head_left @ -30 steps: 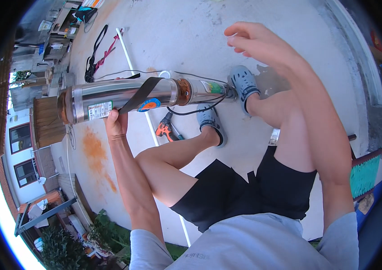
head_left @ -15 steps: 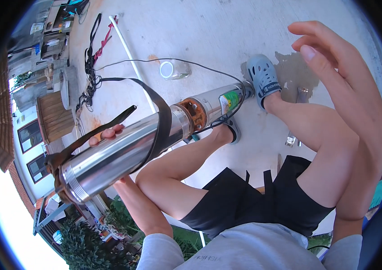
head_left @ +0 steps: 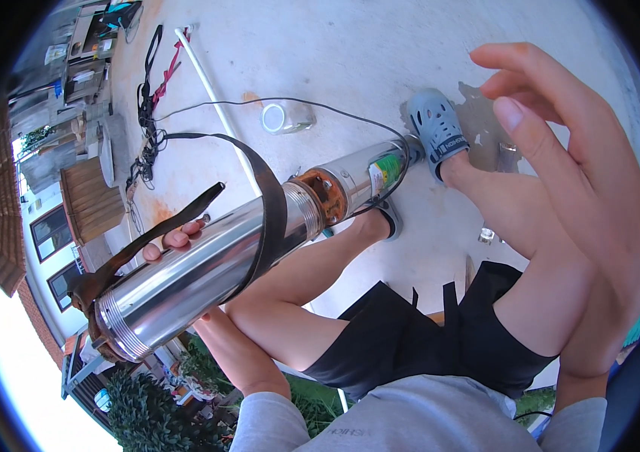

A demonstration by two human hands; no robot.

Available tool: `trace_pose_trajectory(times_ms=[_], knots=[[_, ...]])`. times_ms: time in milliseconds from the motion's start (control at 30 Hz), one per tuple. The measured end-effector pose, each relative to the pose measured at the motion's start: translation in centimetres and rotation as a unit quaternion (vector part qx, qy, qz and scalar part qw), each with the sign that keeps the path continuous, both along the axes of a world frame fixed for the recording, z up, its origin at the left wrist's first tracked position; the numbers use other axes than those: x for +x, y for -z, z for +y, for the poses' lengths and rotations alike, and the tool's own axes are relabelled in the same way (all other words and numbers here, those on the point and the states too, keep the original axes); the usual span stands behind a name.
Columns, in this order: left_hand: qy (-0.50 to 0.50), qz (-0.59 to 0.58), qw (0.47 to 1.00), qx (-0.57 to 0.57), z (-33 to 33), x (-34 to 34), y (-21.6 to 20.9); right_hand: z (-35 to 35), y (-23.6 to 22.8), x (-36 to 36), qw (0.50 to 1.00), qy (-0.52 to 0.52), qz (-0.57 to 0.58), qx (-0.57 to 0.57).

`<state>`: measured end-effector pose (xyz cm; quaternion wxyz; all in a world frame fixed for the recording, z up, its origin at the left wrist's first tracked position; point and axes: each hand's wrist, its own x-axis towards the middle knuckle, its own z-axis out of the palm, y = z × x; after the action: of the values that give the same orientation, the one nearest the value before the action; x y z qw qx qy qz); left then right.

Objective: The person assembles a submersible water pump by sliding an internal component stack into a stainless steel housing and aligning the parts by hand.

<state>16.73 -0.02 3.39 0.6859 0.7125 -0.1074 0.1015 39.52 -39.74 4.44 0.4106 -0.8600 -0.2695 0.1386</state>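
Observation:
A long steel submersible pump (head_left: 184, 282) slants across the view, its threaded end at lower left and its far end by my feet. My left hand (head_left: 177, 238) grips the lower part from beneath, with fingertips showing over the far side and the palm hidden. A small shiny metal piece shows at those fingertips. A dark flat strap (head_left: 273, 203) loops over the pump and is tied at its threaded end. Midway sits a rusty coupling (head_left: 327, 194). My right hand (head_left: 561, 128) is raised at the right, fingers loosely curved and apart, holding nothing.
A clear jar with a white lid (head_left: 274, 118) lies on the concrete. Beyond the pump are a white pipe (head_left: 207, 75) and tangled black cord (head_left: 148, 143). A thin black cable (head_left: 320, 108) arcs to the pump's far end. My grey clogs (head_left: 434, 124) stand beside a wet patch.
The pump's threaded end has dipped slightly down and to the left with my left hand. My right hand has shifted slightly left and stays empty.

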Motion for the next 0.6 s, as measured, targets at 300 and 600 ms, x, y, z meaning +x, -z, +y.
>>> trace_pose_trajectory(times_ms=[300, 600], knots=[[-0.066, 0.005, 0.991, -0.119, -1.9, -1.7, 0.6, 4.0, 1.6, -2.9, 0.967, 0.228, -0.015, -0.115], [-0.073, 0.013, 0.986, -0.150, -2.5, -0.7, 0.0, 3.3, 0.3, -1.9, 0.979, 0.170, -0.042, -0.106]])
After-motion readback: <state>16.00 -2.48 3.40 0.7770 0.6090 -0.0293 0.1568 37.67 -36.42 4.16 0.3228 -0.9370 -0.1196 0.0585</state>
